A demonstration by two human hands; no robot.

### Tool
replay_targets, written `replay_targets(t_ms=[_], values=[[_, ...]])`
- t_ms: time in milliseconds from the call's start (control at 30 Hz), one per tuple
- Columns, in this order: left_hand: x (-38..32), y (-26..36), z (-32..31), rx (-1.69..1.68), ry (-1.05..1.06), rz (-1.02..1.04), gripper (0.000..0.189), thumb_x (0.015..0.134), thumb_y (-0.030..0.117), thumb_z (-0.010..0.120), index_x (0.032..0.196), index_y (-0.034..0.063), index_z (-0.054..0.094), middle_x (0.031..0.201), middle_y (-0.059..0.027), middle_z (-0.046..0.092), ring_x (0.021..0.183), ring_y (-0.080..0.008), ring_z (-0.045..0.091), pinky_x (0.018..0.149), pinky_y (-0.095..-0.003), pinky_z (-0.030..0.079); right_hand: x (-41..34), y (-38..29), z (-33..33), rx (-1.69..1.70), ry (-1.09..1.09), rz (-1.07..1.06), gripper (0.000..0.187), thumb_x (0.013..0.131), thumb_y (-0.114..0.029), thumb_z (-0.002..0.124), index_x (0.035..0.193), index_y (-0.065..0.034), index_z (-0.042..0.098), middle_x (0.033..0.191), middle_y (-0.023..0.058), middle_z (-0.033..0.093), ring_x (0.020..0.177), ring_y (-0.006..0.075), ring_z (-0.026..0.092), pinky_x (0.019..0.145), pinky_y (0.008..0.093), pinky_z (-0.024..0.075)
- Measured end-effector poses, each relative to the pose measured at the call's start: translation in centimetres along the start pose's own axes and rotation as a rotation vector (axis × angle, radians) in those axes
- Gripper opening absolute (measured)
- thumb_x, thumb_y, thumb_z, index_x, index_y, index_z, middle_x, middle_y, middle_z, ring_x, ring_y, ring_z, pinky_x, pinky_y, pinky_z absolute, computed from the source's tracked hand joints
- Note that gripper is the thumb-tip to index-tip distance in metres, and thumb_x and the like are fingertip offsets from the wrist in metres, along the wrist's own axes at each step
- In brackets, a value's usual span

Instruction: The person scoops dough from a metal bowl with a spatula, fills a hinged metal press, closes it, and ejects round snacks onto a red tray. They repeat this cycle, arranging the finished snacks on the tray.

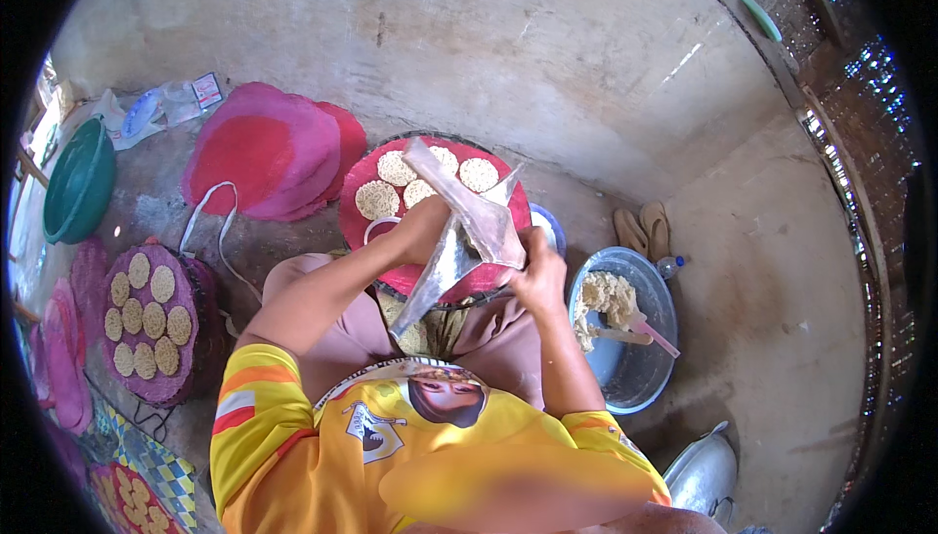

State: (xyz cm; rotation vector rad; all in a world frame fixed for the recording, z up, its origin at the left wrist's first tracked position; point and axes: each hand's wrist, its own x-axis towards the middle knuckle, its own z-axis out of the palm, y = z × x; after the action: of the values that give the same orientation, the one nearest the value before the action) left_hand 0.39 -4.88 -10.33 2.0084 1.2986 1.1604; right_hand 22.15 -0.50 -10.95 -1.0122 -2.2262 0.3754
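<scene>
In front of my lap stands a round red mat (pixel 357 230) on a dark-rimmed round support. Several pale, lacy dough discs (pixel 377 200) lie on its far and left parts. A crumpled clear plastic bag (pixel 480 219), its flaps pointing several ways, is above the mat. My right hand (pixel 541 270) grips the bag's right side. My left hand (pixel 429 230) reaches to the bag from the left; its fingers are hidden behind the plastic, so its hold is unclear. Beside my left wrist, a white ring (pixel 381 226) shows partly on the mat.
At right, a blue-grey basin (pixel 623 380) holds dough (pixel 607 296) and a pink-handled utensil (pixel 656 336). Sandals (pixel 652 230) and a metal pot (pixel 703 472) are near the wall. On the left are stacked pink and red mats (pixel 256 153), a purple mat with discs (pixel 150 318) and a green basin (pixel 79 182).
</scene>
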Motion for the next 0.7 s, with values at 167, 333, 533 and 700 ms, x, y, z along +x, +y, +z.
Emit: replay_targets(t_ms=[167,333,533,700], values=[[-0.3,3.0,-0.9,-0.003,-0.153,-0.011,0.037,0.060,0.016,0.066,0.092,-0.0012,0.056,0.091,-0.0241,0.056,0.086,-0.0384,0.053,0.075,-0.0381,0.043,-1.7,-0.6,0.3,0.311,0.089,-0.004,0.076,0.048,-0.071,0.064,0.074,-0.0007,0.048,0.051,0.0140,0.047,0.046,0.0298,0.049,0.045,0.0351,0.0394],[-0.2,2.8,0.4,-0.215,-0.367,-0.071,0.030,0.060,0.015,0.065,0.084,-0.0017,0.058,0.081,-0.0238,0.056,0.078,-0.0380,0.054,0.069,-0.0369,0.045,-3.3,-0.6,-0.3,0.383,0.101,0.075,0.076,0.050,-0.071,0.062,0.067,0.0009,0.045,0.056,0.0086,0.046,0.052,0.0144,0.041,0.049,0.0294,0.0382],[-0.3,1.0,2.4,0.127,-0.325,-0.104,0.023,0.059,0.017,0.065,0.073,0.0003,0.058,0.071,-0.0217,0.056,0.069,-0.0361,0.055,0.060,-0.0385,0.044,-5.7,2.1,-0.6,0.608,0.193,0.237,0.068,0.066,-0.067,0.056,0.073,0.0001,0.050,0.059,0.0010,0.046,0.057,0.0084,0.041,0.051,0.0256,0.0372],[1.5,1.2,2.3,0.116,-0.145,-0.099,0.030,0.060,0.018,0.067,0.082,0.0012,0.057,0.077,-0.0172,0.060,0.073,-0.0282,0.059,0.059,-0.0338,0.045,-7.1,4.1,-2.4,1.038,0.137,0.761,0.068,0.072,-0.075,0.032,0.077,-0.0080,0.044,0.047,-0.0047,0.030,0.035,0.0050,0.023,0.034,0.0207,0.0194]])
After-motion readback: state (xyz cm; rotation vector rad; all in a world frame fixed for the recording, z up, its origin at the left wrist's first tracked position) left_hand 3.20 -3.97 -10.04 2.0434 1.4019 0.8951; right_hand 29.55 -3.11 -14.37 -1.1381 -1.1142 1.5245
